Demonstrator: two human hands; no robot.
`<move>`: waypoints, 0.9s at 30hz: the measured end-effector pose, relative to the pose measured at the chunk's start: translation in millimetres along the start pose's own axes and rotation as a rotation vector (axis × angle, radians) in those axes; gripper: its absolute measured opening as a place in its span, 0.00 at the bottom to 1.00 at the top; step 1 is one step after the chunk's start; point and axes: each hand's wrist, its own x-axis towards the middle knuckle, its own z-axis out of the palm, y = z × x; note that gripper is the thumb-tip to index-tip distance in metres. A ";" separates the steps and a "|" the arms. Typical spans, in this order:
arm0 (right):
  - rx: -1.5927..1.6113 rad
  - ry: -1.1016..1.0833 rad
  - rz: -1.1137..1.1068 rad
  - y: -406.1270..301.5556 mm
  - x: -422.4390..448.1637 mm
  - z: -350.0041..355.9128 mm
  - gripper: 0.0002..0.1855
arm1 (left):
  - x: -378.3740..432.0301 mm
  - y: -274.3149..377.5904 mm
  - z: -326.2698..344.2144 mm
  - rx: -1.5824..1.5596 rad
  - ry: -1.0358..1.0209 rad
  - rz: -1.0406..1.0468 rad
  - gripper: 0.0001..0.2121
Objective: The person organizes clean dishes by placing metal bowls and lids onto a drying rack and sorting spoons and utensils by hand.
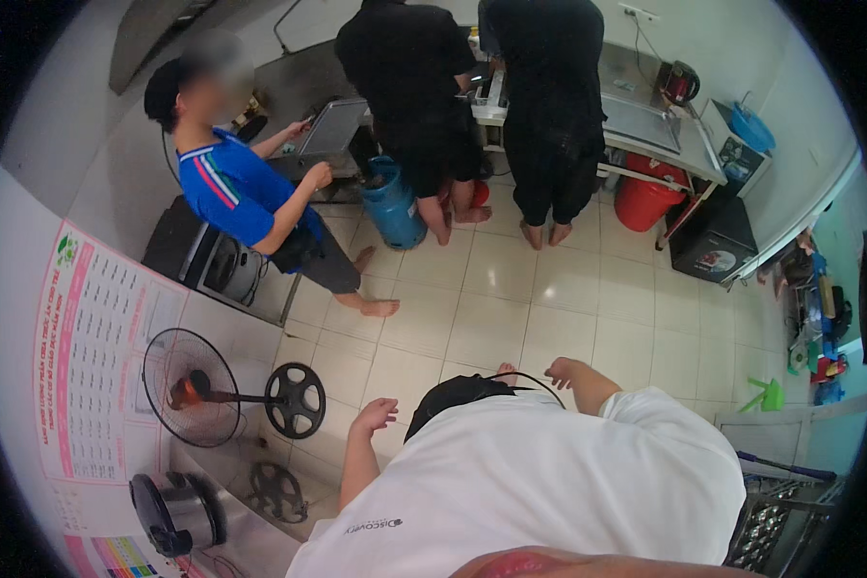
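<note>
My left hand [377, 415] hangs at my side with loosely curled fingers and nothing in it. My right hand [565, 372] hangs out on the other side, also holding nothing. Between them are my white shirt [535, 477] and black lower clothing [455, 401], crossed by a thin black cable [538, 379]. Tiled floor [495, 321] stretches ahead of me. Left of my left hand stands a pedestal fan [191, 389] on a round black base [295, 401]. A steel cooker with a black lid [188, 509] sits on a metal counter [249, 538].
A person in a blue shirt [238, 188] stands ahead left. Two people in black [412, 79] work at the far counter [693, 155]. Near them are a blue gas cylinder [394, 206], a red bucket [643, 199] and a black cabinet [715, 238]. A green stool [766, 395] is right.
</note>
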 end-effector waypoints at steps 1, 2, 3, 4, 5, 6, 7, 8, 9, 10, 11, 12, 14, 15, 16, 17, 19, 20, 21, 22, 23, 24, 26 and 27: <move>0.024 -0.004 0.024 9.4 4.4 -13.9 0.23 | 3.1 18.9 -2.8 -0.030 0.024 0.054 0.21; 0.027 0.000 0.020 14.0 5.7 -30.4 0.23 | 8.4 40.0 -4.4 -0.063 0.047 0.114 0.21; 0.099 0.039 0.000 21.9 7.5 -45.0 0.22 | 17.9 52.2 -4.7 -0.071 0.046 0.111 0.21; 0.173 0.079 -0.021 28.8 9.9 -60.0 0.22 | 28.7 65.0 -8.9 -0.101 0.140 0.179 0.19; 0.170 0.074 -0.015 36.1 11.8 -73.8 0.22 | 40.1 72.6 -11.9 -0.128 0.232 0.244 0.18; 0.174 0.102 -0.012 39.0 13.2 -88.4 0.21 | 51.9 74.8 -15.5 -0.130 0.234 0.234 0.18; 0.178 0.131 -0.009 40.3 15.3 -102.3 0.21 | 63.1 76.7 -18.3 -0.085 0.279 0.264 0.17; 0.179 0.125 -0.003 40.4 18.0 -115.1 0.21 | 72.2 81.9 -18.1 -0.036 0.318 0.295 0.17; 0.161 0.153 0.014 43.1 24.2 -125.1 0.21 | 72.9 95.6 -15.5 -0.014 0.287 0.302 0.17; 0.143 0.180 0.031 46.9 29.7 -132.6 0.21 | 71.6 106.4 -11.8 -0.006 0.277 0.295 0.17; 0.157 0.206 0.006 46.0 34.3 -137.5 0.21 | 66.8 120.4 -7.2 -0.024 0.218 0.274 0.17; 0.162 0.206 0.010 42.4 37.3 -142.3 0.21 | 63.1 132.2 -3.3 -0.043 0.162 0.255 0.18; 0.330 0.196 -0.086 32.1 43.1 -146.3 0.20 | 52.8 151.6 3.0 0.019 0.145 0.205 0.18; 0.332 0.193 -0.082 26.2 43.8 -143.8 0.20 | 51.1 154.3 5.3 0.073 0.132 0.153 0.19; 0.390 0.193 -0.138 20.7 44.1 -140.0 0.20 | 55.7 154.6 5.0 0.076 0.128 0.149 0.19; 0.445 0.191 -0.196 16.0 43.7 -135.1 0.20 | 61.1 151.1 1.0 0.116 0.110 0.121 0.20; 0.479 0.154 -0.183 12.6 43.4 -120.7 0.20 | 71.2 151.5 -7.6 0.168 0.090 0.094 0.21; 0.502 0.120 -0.171 13.6 42.0 -112.8 0.20 | 75.3 152.2 -10.6 0.200 0.095 0.080 0.22; 0.502 0.111 -0.150 18.2 43.9 -103.0 0.21 | 78.1 158.8 -11.8 0.237 0.100 0.071 0.22; 0.510 0.113 -0.151 25.4 44.3 -94.3 0.21 | 81.1 164.8 -11.9 0.245 0.097 0.074 0.22; 0.490 0.096 -0.120 33.2 44.7 -85.2 0.21 | 81.9 171.6 -10.9 0.227 0.111 0.088 0.23; 0.469 0.079 -0.092 42.3 46.6 -76.1 0.21 | 83.6 177.7 -9.9 0.209 0.127 0.103 0.23; 0.489 0.096 -0.067 67.6 45.1 -59.4 0.20 | 90.4 185.9 -6.5 0.239 0.107 0.109 0.24; 0.527 0.119 -0.049 81.2 40.1 -51.3 0.19 | 95.6 186.6 -5.1 0.260 0.085 0.113 0.24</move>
